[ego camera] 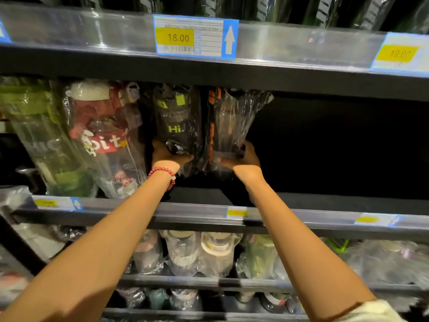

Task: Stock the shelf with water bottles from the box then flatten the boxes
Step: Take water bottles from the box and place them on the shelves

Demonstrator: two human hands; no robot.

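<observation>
Both my arms reach into the middle shelf (204,210). My left hand (166,156), with a red bead bracelet on the wrist, grips the base of a dark bottle with green lettering (177,119) wrapped in clear plastic. My right hand (243,159) grips the base of a dark bottle with orange lettering (225,122), also wrapped. The two bottles stand side by side, upright, slightly above the shelf floor. No box is in view.
Left of my hands lean a red-and-white bottle (104,135) and a green bottle (39,131). The shelf space to the right (336,147) is dark. Price tags (195,37) line the upper shelf edge. Lower shelves hold several wrapped bottles (209,252).
</observation>
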